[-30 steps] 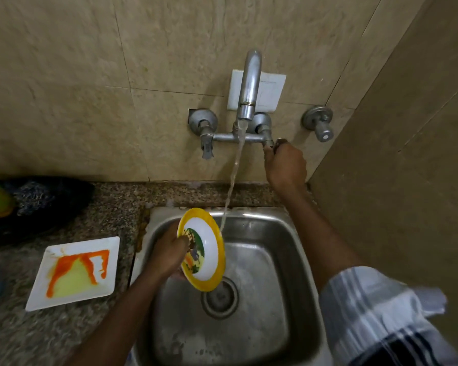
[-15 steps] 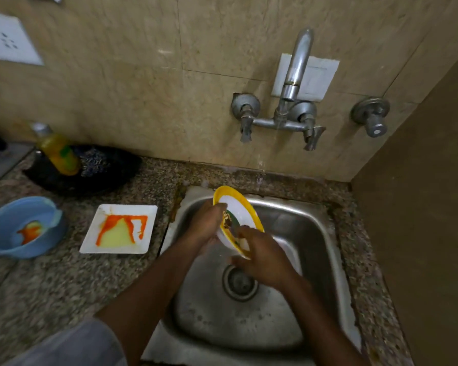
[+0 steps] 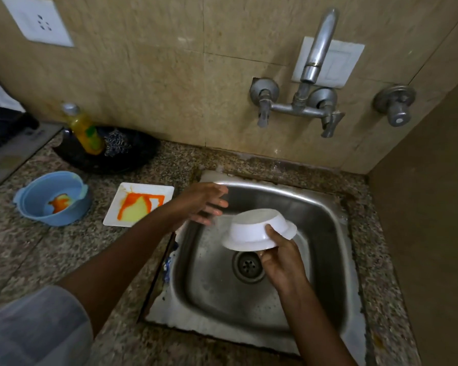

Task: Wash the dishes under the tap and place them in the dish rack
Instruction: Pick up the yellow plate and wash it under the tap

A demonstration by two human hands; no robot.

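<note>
My right hand (image 3: pixel 282 262) grips the rim of a small bowl (image 3: pixel 257 229), held upside down with its white underside showing, above the steel sink (image 3: pixel 325 215). My left hand (image 3: pixel 202 202) hovers just left of the bowl with fingers spread and holds nothing. The wall tap (image 3: pixel 312 67) above the sink runs no water. On the counter to the left lie a white square plate (image 3: pixel 117 217) smeared orange and yellow, and a blue bowl (image 3: pixel 37 191) with orange residue inside.
A black tray (image 3: pixel 140 157) at the back left holds a yellow soap bottle (image 3: pixel 86 130) and a steel scrubber (image 3: pixel 117 145). A separate valve (image 3: pixel 395 109) sticks out of the wall at right. A brown side wall (image 3: pixel 428 233) borders the sink's right. No dish rack shows.
The tap was shut off and the water stopped. My right hand came down from the tap handle to the bowl. The bowl was turned face down, and my left hand let go of it.
</note>
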